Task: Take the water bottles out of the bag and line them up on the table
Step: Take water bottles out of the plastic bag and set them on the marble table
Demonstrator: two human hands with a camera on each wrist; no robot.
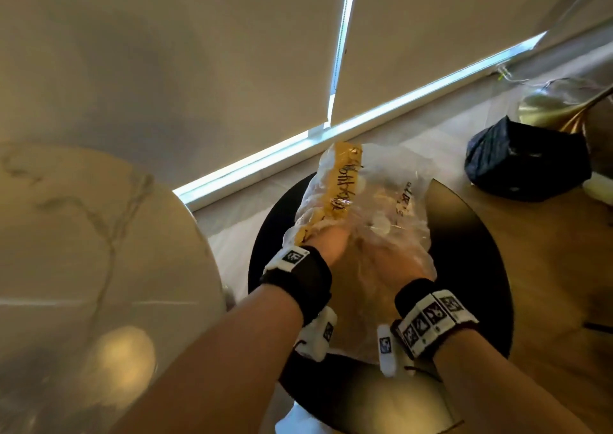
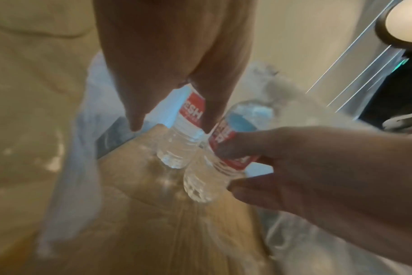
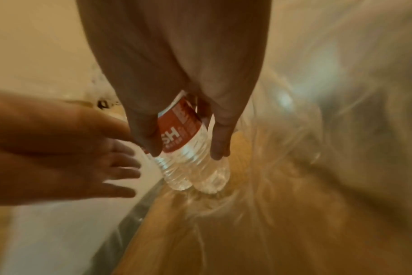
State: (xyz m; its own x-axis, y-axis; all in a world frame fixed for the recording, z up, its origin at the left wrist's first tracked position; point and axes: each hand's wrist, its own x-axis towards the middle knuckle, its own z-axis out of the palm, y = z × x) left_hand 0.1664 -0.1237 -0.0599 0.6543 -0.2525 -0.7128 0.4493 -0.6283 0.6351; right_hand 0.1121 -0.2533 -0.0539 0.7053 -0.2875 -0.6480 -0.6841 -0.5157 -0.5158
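A clear plastic bag [image 1: 381,201] with a yellow printed strip stands on a round black stool [image 1: 464,234]. Both my hands are down inside it. My right hand [image 3: 188,152] grips a clear water bottle [image 3: 191,148] with a red label around its middle; the same bottle [image 2: 214,173] shows in the left wrist view, tilted. A second red-labelled bottle [image 2: 176,141] stands right beside it. My left hand [image 2: 172,126] reaches down at that second bottle with fingers [image 3: 129,167] spread and straight, not wrapped round it. In the head view the left hand [image 1: 326,244] and right hand [image 1: 394,264] blur behind the plastic.
A round marble table [image 1: 83,251] stands to the left of the stool. A crumpled black bag [image 1: 527,161] lies on the wooden floor at the right. Closed window blinds [image 1: 199,68] are behind the stool.
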